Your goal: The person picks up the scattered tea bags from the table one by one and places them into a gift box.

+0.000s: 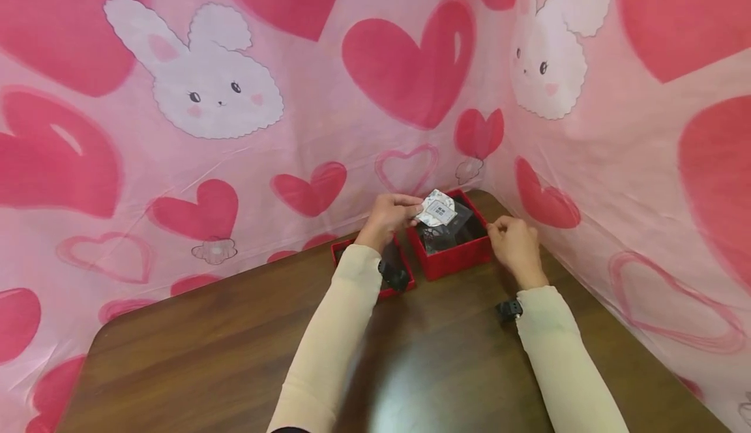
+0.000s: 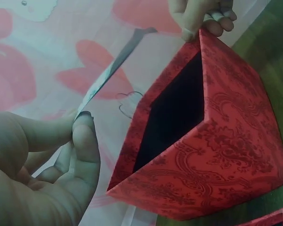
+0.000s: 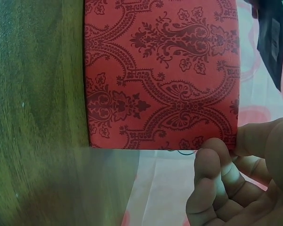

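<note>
My left hand (image 1: 387,218) pinches a flat packet (image 1: 437,208), white and printed with a small label, between thumb and fingers. It is held above the open red box (image 1: 452,265), and from the left wrist the packet (image 2: 101,82) shows nearly edge-on. Clear and dark plastic pieces (image 1: 437,240) show at the box opening in the head view. At the box's right corner, my right hand (image 1: 516,244) pinches the edge with thumb and fingers. The right wrist view shows the box's patterned red side (image 3: 165,75) beside that hand (image 3: 240,179).
A shallower red tray-like box part (image 1: 387,295) lies left of the box, partly covered by the left wrist. Both sit near the far corner of the brown wooden table (image 1: 235,342). Pink heart-printed cloth (image 1: 317,107) hangs close behind and to the right.
</note>
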